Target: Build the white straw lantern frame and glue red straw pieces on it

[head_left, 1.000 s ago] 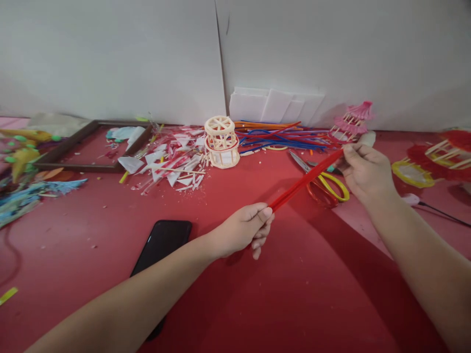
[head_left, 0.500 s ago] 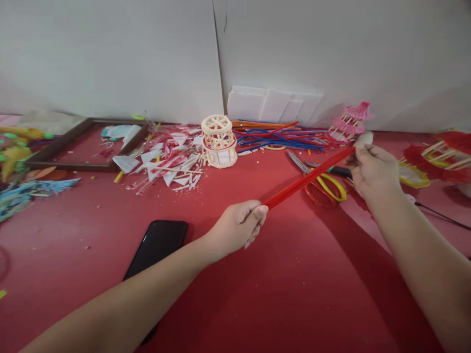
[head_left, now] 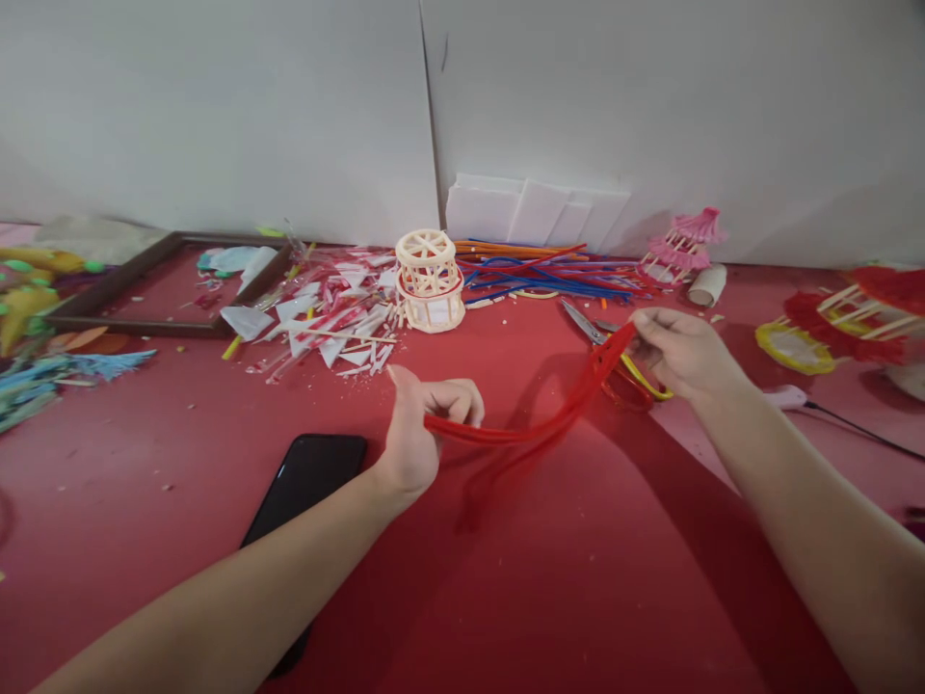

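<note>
Two hands pinch one long red fuzzy pipe cleaner (head_left: 520, 429) above the red table (head_left: 578, 578): left hand (head_left: 423, 429), right hand (head_left: 679, 352); straight a moment ago, it now sags into a curve as both grips close inward

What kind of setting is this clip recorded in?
Most likely a handicraft worktable set against a plain wall. Loose coloured pipe cleaners, scissors and a small stick-built lantern frame lie on the red tabletop, beside a scatter of paper offcuts.
</note>
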Demonstrator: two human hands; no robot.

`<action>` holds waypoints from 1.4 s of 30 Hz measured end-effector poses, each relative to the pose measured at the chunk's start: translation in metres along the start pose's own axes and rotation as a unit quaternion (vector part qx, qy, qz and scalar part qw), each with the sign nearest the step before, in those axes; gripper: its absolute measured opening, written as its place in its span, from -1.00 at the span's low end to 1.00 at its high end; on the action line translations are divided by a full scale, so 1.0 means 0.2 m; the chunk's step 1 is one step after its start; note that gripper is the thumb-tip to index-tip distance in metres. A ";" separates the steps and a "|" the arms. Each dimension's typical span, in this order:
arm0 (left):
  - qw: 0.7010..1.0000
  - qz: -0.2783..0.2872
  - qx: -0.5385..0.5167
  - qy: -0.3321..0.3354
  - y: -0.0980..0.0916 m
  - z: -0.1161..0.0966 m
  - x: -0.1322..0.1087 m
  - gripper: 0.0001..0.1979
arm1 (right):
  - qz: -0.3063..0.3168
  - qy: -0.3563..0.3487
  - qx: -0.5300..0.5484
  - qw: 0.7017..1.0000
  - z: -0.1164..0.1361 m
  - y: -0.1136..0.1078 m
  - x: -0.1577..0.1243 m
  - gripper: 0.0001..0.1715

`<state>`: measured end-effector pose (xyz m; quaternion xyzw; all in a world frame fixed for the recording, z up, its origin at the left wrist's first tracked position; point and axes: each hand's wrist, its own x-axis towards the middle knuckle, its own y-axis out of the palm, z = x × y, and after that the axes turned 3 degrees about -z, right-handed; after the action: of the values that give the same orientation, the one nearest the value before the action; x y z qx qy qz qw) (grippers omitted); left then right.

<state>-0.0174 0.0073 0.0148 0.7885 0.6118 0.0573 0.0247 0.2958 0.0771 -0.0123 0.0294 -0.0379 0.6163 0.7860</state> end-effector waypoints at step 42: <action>0.871 0.210 -0.269 -0.353 0.07 0.02 -0.04 -0.73 | 0.194 0.026 -0.052 0.979 0.11 0.48 -0.52 -0.71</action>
<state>-0.0057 -0.0029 0.0109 0.8291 0.3435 -0.0584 0.4372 0.1780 -0.0033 -0.0009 -0.0352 -0.0545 0.7547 0.6528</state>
